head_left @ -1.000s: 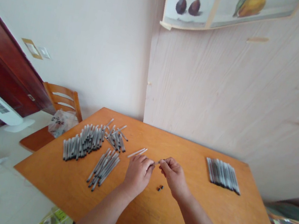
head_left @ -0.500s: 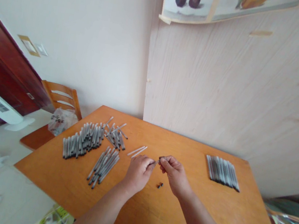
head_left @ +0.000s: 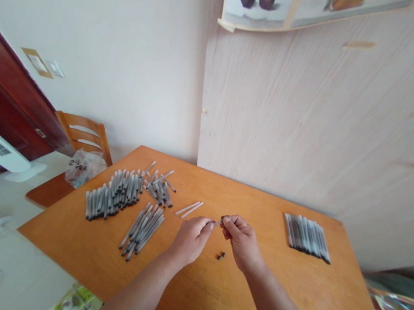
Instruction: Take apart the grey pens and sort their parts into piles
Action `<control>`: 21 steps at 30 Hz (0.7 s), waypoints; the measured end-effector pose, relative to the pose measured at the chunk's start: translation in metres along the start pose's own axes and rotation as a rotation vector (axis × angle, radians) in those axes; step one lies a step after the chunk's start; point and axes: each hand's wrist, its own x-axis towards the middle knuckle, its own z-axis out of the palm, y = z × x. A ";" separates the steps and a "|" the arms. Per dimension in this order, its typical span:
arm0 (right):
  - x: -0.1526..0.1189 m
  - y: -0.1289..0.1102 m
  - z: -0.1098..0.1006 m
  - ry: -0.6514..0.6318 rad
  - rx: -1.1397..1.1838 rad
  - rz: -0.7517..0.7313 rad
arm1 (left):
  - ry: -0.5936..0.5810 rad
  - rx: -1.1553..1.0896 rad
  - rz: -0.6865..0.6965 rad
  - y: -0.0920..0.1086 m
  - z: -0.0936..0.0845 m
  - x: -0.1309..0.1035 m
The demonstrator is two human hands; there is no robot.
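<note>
My left hand is closed around a slim pen, most of which its fingers hide. Facing it, my right hand pinches the pen's other end, where something dark shows at the fingertips. A short pale stretch of the barrel is visible between the two hands. Just below them on the table lie small black pen pieces, like caps or plugs. Two thin whitish tubes rest beyond my left hand.
Left on the wooden table are a large pile of dark-ended pens, a loose heap and a smaller bunch. A neat row of pens lies at right. A chair stands beyond the left edge.
My hands stay at nearly the same place. A little more of the pale barrel shows between them. The view has shifted very slightly.
</note>
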 end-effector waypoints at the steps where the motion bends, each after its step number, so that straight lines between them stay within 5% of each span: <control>1: 0.000 0.000 -0.001 -0.006 0.009 -0.002 | -0.026 -0.035 -0.025 -0.002 0.000 0.000; 6: -0.001 -0.001 0.000 -0.028 0.050 0.013 | -0.101 -0.149 -0.093 -0.007 0.003 -0.003; 21: 0.001 0.004 0.012 0.032 0.048 0.046 | 0.045 0.160 0.024 0.000 -0.001 -0.003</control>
